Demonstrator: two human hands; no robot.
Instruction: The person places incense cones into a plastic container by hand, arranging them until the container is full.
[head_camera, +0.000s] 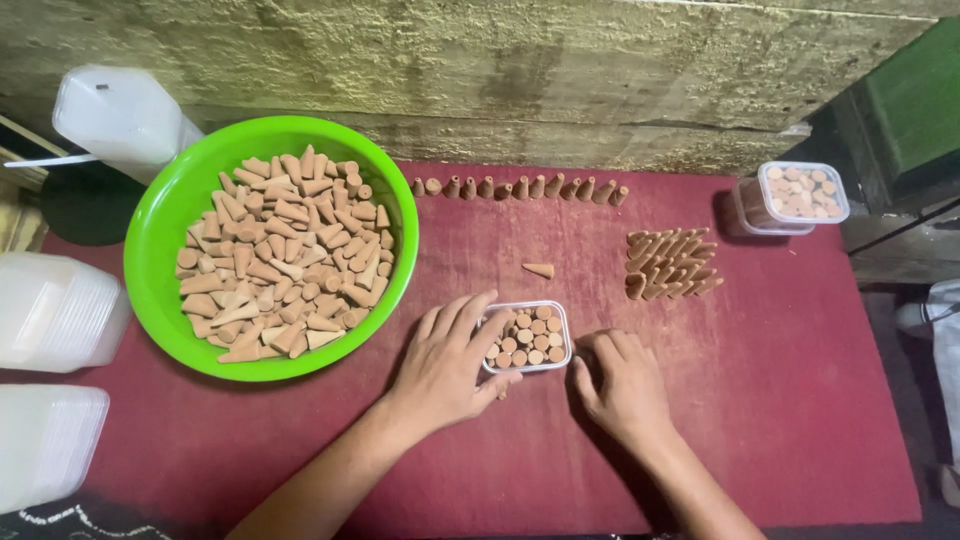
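A small clear plastic box (562, 318) packed with upright tan cones sits on the dark red cloth (780, 400). My left hand (447, 362) rests against its left side, fingers spread over the rim and thumb at its front edge. My right hand (622, 385) lies on the cloth at the box's lower right corner, fingers curled, touching or nearly touching it. A single loose cone (538, 269) lies just beyond the box.
A green bowl (165, 225) heaped with cones stands at the left. A row of upright cones (517, 187) lines the back edge, a laid-down pile of cones (670, 264) sits right of centre, and a filled clear box (793, 197) is far right. Stacked white lids (50, 310) lie left.
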